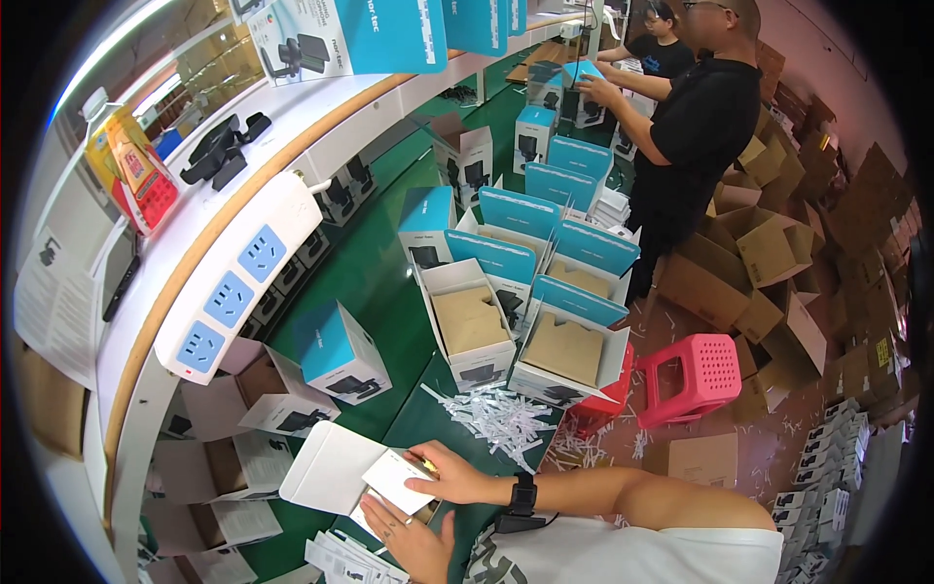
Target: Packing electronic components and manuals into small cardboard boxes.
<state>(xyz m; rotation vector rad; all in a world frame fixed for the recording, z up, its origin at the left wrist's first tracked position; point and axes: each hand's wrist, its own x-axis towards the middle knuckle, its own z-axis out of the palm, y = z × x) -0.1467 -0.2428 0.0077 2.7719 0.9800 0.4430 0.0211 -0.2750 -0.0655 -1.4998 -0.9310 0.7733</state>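
Note:
A white open carton (336,467) lies in front of me with its lid flap spread to the left. Over it my right hand (448,474), a dark watch on its wrist, pinches a flat white card (399,479) between thumb and fingers. A small yellow bit shows by those fingers; I cannot make out what it is. My left hand (413,540) lies with fingers stretched out on the carton's near part, just below the card. It covers much of the carton's inside. White printed leaflets (350,560) lie beside the left hand.
White paper strips (496,423) are heaped on the green bench (409,389). Open blue-and-white boxes (569,350) stand beyond. A white power strip (233,282) fronts the shelf at left. A pink stool (691,380) and cardboard boxes (720,273) stand right. Two people work at the far end.

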